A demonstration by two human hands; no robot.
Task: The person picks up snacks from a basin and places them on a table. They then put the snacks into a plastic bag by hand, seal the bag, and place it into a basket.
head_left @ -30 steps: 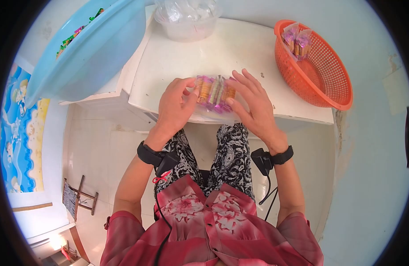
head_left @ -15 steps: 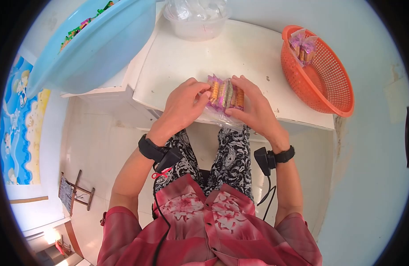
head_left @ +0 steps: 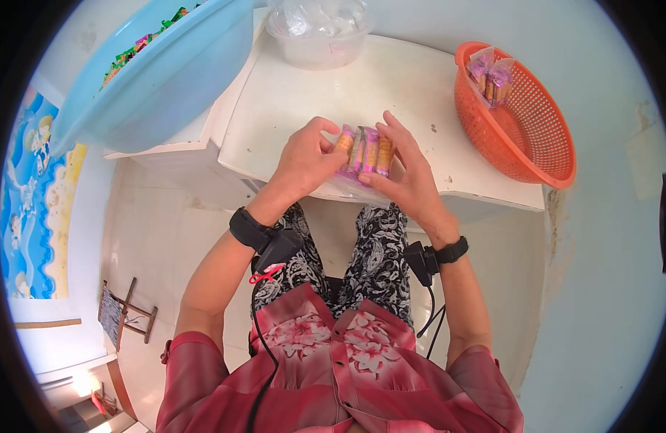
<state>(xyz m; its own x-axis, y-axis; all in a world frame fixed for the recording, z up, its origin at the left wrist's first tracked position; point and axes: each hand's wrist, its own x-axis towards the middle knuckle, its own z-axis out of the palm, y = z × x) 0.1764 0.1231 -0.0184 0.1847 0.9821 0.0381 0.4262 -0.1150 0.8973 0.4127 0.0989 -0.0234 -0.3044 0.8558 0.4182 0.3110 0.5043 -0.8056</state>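
Note:
A clear bag of several small purple-and-yellow wrapped snack packets [head_left: 366,151] lies at the front edge of the white table [head_left: 405,86]. On the bag's left side, my left hand [head_left: 307,157] has its thumb and fingers pressed against the packets. My right hand [head_left: 411,173] holds the right side, with the thumb on the lower front of the packets and the index finger raised. The loose lower part of the bag hangs toward the table edge.
An orange perforated basket [head_left: 477,108] at the right holds bagged packets [head_left: 492,78]. At the upper left a large blue basin [head_left: 159,94] contains green and purple wrappers. A clear tub [head_left: 318,50] with plastic bags stands at the back. A small folding stool [head_left: 127,310] is on the floor.
The packets now sit closer together and more evenly in the bag. My right index finger has lifted, and its thumb has moved slightly left along the packets.

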